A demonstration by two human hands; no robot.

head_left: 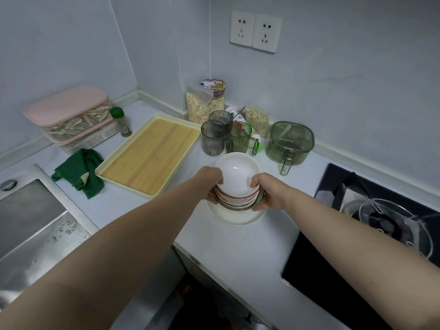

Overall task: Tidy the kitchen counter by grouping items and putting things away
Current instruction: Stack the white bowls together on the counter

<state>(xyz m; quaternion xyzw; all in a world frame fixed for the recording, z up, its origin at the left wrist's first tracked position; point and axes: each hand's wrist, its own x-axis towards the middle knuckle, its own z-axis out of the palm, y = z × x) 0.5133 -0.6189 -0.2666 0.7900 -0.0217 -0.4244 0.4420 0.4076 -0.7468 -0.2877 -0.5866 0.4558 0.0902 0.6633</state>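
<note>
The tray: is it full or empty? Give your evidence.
Empty. The tray shows bare wood grain across its whole base; nothing lies in it.

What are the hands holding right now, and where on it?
The stack of bowls, gripped at opposite sides: the left hand on its left side, the right hand on its right side.

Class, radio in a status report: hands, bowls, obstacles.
Left hand, right hand both gripping bowl stack. Stack over white plate. Green cups close behind.
</note>
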